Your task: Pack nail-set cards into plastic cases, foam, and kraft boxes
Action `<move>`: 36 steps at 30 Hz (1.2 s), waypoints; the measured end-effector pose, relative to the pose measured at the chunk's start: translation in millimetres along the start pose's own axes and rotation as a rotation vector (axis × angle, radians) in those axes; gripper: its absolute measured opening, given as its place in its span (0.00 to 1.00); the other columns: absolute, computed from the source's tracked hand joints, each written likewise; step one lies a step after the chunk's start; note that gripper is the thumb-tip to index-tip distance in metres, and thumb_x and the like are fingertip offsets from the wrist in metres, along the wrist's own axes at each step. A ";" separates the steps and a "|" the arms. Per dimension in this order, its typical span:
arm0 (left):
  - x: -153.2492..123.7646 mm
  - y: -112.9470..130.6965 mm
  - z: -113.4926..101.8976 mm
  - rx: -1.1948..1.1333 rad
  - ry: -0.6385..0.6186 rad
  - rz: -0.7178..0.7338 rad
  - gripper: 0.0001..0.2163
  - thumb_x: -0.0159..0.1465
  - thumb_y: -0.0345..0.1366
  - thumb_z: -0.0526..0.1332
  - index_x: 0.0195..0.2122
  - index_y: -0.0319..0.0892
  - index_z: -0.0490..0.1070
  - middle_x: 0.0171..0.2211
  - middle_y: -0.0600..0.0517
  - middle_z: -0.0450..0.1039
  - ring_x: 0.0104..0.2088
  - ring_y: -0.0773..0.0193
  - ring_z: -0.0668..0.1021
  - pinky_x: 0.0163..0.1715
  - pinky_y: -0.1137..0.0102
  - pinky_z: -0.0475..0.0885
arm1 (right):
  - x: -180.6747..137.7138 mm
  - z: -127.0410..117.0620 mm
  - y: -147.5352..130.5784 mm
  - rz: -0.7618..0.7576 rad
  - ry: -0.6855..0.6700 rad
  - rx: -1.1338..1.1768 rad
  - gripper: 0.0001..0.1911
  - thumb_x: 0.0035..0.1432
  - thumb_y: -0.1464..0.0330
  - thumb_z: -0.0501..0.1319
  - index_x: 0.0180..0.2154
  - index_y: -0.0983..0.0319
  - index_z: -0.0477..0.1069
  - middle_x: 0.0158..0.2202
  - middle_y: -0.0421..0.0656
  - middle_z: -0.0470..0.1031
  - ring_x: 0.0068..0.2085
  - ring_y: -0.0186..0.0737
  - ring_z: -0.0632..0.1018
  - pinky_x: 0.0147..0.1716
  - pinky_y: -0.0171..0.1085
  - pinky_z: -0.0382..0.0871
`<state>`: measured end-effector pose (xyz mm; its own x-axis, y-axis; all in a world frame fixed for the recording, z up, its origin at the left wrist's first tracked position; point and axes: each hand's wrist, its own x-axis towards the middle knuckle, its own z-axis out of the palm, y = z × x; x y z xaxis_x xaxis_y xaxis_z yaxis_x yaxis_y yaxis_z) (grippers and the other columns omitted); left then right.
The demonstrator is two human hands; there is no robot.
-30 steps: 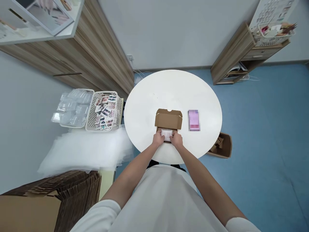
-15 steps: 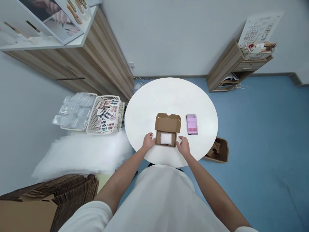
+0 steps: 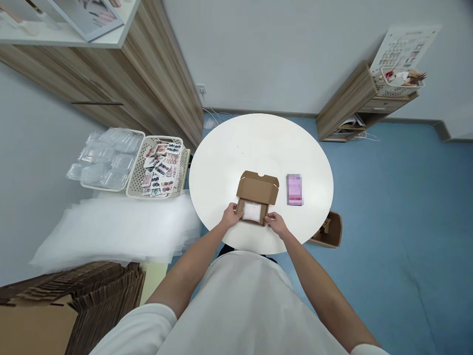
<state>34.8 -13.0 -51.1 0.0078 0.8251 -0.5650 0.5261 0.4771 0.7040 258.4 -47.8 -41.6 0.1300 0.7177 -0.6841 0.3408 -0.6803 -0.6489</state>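
A small brown cardboard box (image 3: 257,189) stands on the white oval table (image 3: 258,143) with its lid raised toward the far side. Inside lies a white wrapped packet (image 3: 252,211). My left hand (image 3: 231,215) grips the box's left wall, thumb over the inside edge. At the opposite wall, my right hand (image 3: 276,223) pinches the right edge near the front corner. To the right of the box lies a pink-purple stack (image 3: 294,189), its surface blurred.
Left of the table are a basket of patterned cards (image 3: 158,167), a basket of clear plastic cases (image 3: 111,158), white translucent sheets (image 3: 121,227) and flat cardboard (image 3: 99,296). A cardboard bin (image 3: 334,229) sits on the floor at right. Cabinets (image 3: 166,64) stand by the wall.
Both hands have closed onto the box's side walls, where before they were beside it with fingers apart. The box has turned slightly. The camera view has shifted a little.
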 end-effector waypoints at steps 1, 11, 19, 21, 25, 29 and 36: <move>-0.3 -0.2 -0.4 0.007 0.014 -0.011 0.22 0.49 0.40 0.65 0.44 0.40 0.61 0.46 0.45 0.68 0.40 0.61 0.73 0.40 0.69 0.67 | 0.9 -3.0 -1.4 -0.006 0.003 -0.010 0.16 0.46 0.61 0.60 0.37 0.62 0.68 0.42 0.46 0.72 0.39 0.38 0.74 0.35 0.36 0.69; 29.7 48.8 -42.6 0.040 0.145 0.199 0.25 0.57 0.43 0.57 0.55 0.41 0.57 0.49 0.46 0.65 0.44 0.63 0.71 0.43 0.70 0.66 | 30.8 -52.8 -59.6 -0.211 0.156 0.000 0.27 0.46 0.57 0.59 0.49 0.59 0.63 0.50 0.46 0.67 0.37 0.38 0.73 0.33 0.37 0.68; 42.5 68.6 -46.7 0.140 0.020 0.176 0.09 0.56 0.35 0.56 0.38 0.41 0.69 0.35 0.51 0.73 0.34 0.65 0.74 0.38 0.72 0.68 | 32.8 -39.5 -78.1 -0.257 0.290 -0.271 0.09 0.48 0.66 0.55 0.32 0.61 0.67 0.27 0.39 0.72 0.31 0.37 0.72 0.32 0.36 0.65; 35.8 60.6 -46.1 0.101 0.033 0.185 0.08 0.57 0.33 0.55 0.38 0.42 0.69 0.35 0.52 0.73 0.34 0.66 0.74 0.37 0.73 0.69 | 27.3 -37.5 -76.4 -0.257 0.311 -0.251 0.09 0.47 0.66 0.54 0.32 0.61 0.67 0.28 0.39 0.72 0.31 0.37 0.72 0.32 0.36 0.65; 19.0 45.9 -43.4 0.026 0.055 0.187 0.07 0.56 0.31 0.54 0.35 0.42 0.68 0.35 0.52 0.73 0.31 0.68 0.75 0.33 0.73 0.69 | 12.2 -29.9 -70.8 -0.241 0.351 -0.182 0.10 0.46 0.65 0.55 0.33 0.61 0.66 0.29 0.40 0.73 0.31 0.37 0.72 0.31 0.35 0.65; 2.9 38.4 -36.0 -0.037 0.063 0.208 0.05 0.54 0.31 0.57 0.32 0.41 0.68 0.32 0.52 0.72 0.29 0.67 0.75 0.32 0.73 0.70 | -3.8 -20.2 -61.5 -0.268 0.315 -0.126 0.12 0.46 0.64 0.55 0.35 0.60 0.65 0.29 0.40 0.72 0.28 0.35 0.72 0.30 0.35 0.66; -19.8 19.2 -32.2 0.054 0.014 0.308 0.21 0.53 0.28 0.56 0.50 0.43 0.63 0.32 0.52 0.71 0.33 0.65 0.74 0.37 0.70 0.69 | -22.1 -21.3 -29.6 -0.344 0.199 -0.075 0.33 0.44 0.68 0.57 0.54 0.59 0.53 0.31 0.38 0.69 0.33 0.36 0.72 0.36 0.37 0.67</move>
<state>17.4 -10.5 -12.5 0.1627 0.9325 -0.3226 0.5448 0.1876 0.8173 265.2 -40.4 -0.2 0.1717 0.9213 -0.3489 0.4617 -0.3881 -0.7976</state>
